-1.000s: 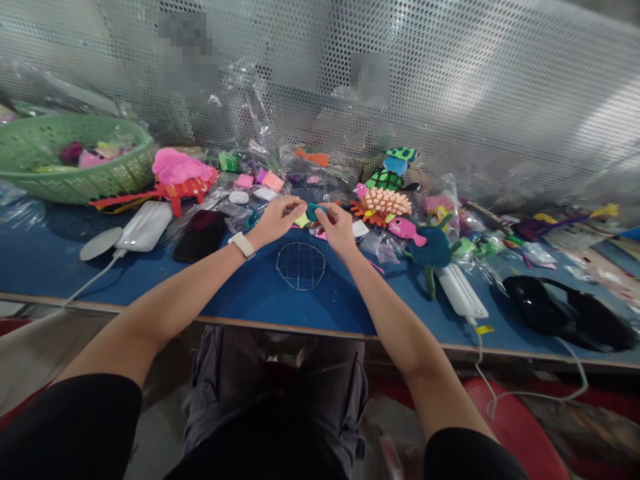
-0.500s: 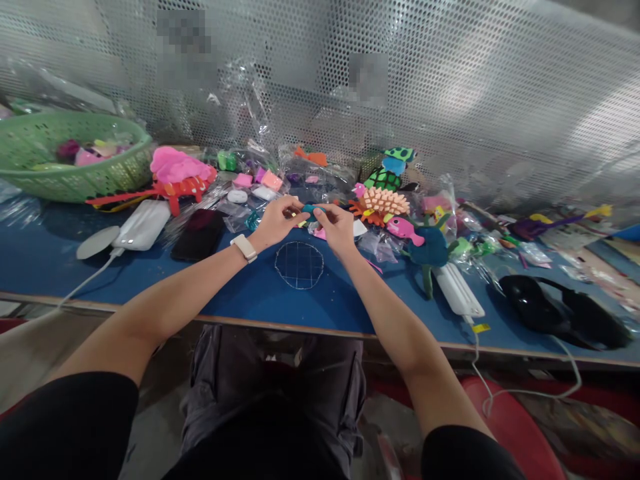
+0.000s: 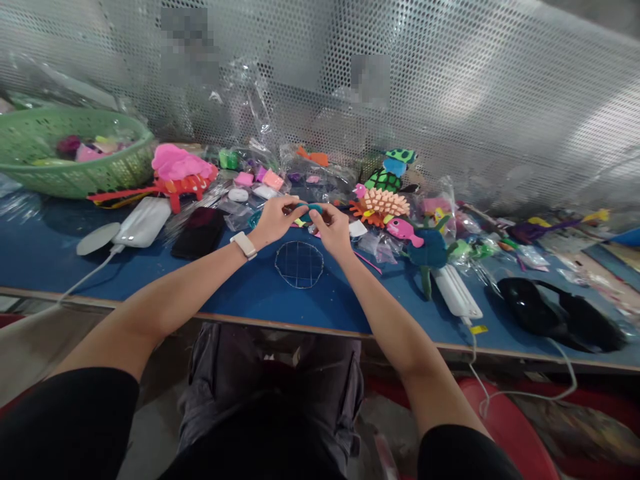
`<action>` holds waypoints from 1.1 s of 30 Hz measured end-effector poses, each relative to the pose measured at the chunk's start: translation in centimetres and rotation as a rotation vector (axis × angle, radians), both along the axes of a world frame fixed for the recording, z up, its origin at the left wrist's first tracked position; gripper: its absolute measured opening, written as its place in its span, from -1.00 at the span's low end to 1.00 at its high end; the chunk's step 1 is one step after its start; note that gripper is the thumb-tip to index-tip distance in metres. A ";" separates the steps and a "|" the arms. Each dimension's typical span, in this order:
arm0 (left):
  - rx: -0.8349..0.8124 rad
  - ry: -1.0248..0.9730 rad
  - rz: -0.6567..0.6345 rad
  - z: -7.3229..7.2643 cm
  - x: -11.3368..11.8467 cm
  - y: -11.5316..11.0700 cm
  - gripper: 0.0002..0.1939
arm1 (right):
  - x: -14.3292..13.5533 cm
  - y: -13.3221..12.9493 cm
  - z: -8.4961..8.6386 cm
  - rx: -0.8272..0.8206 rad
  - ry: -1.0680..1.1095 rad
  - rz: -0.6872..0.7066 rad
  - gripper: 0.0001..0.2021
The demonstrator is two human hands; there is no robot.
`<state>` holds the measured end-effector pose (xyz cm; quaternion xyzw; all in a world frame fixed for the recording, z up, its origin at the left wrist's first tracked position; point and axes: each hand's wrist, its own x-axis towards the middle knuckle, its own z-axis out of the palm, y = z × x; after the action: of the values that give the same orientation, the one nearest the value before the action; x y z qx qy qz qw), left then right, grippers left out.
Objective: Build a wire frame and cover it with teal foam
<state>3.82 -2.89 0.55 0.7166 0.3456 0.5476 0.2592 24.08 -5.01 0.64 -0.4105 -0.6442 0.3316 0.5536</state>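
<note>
Between the fingertips of both hands is a small teal piece of modelling clay. My left hand pinches its left side, with a pale band round the wrist. My right hand grips its right side, thumb on top. Just below the hands, a round wire frame with crossing wires lies flat on the blue table. Right of my right hand stand a peach spiky clay figure, a pink clay fish and a teal clay turtle-like figure.
A green basket stands at the far left beside a pink and red clay figure. Nearby lie a white power bank and a dark phone. To the right are another power bank and a black strapped object. A perforated metal panel rises behind.
The teal clay shows a little wider between my fingers, and my right hand has shifted slightly. The wire frame and surrounding figures stay where they were.
</note>
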 end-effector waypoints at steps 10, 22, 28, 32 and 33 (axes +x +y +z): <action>-0.031 -0.093 0.017 -0.1 0.4 0.0 -0.62 | 0.4 0.6 0.1 0.017 0.088 -0.024 -0.34; -0.077 0.048 -0.097 -0.1 0.4 -0.4 -0.51 | 0.6 1.1 -0.6 -0.033 0.140 -0.016 -0.32; -0.036 0.132 -0.085 0.4 0.3 -0.9 -0.63 | 0.5 0.6 -0.6 -0.050 0.100 0.016 -0.31; -0.009 0.198 -0.035 0.5 0.2 -1.1 -0.60 | 0.5 0.7 -0.5 -0.025 0.108 -0.003 -0.31; -0.009 0.206 -0.025 0.5 0.2 -1.1 -0.59 | 0.5 0.8 -0.4 -0.013 0.104 -0.007 -0.31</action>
<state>3.97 -4.03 1.08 0.7722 0.3638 0.4663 0.2324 24.55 -4.26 0.23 -0.3987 -0.6108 0.3548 0.5849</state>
